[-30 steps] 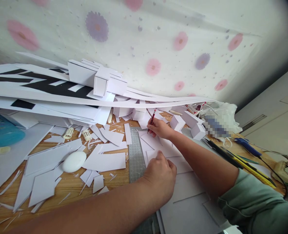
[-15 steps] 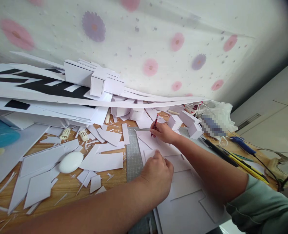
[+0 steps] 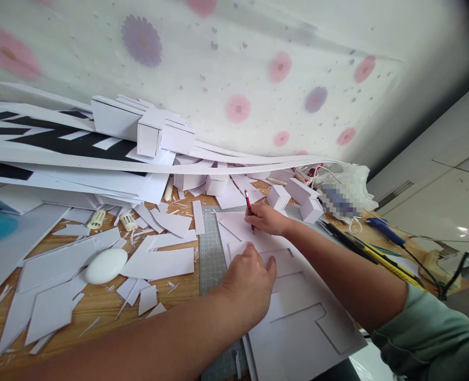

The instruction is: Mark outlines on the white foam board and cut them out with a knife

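My right hand (image 3: 269, 219) is closed around a red pencil (image 3: 248, 203), whose tip points down at a large white foam board (image 3: 297, 344). Curled and pressed down, my left hand (image 3: 250, 283) holds a smaller white board piece (image 3: 238, 247) against the big board; its fingertips are partly hidden. Cut-out outlines and recesses show across the large board's surface. Under it lies a grey cutting mat (image 3: 210, 264), visible along the board's left side.
White offcuts (image 3: 161, 263) and a white oval object (image 3: 106, 265) lie left on the wooden table. Behind are stacked black-and-white boards (image 3: 75, 143) and small white boxes (image 3: 278, 197). At right lie a yellow cutter (image 3: 393, 264), a blue-handled tool (image 3: 385, 231) and a plastic bag (image 3: 357, 185).
The pencil has tilted and its tip has come down a little nearer to me on the board. My left hand still presses the board, its thumb now further out. The whole view has shifted slightly.
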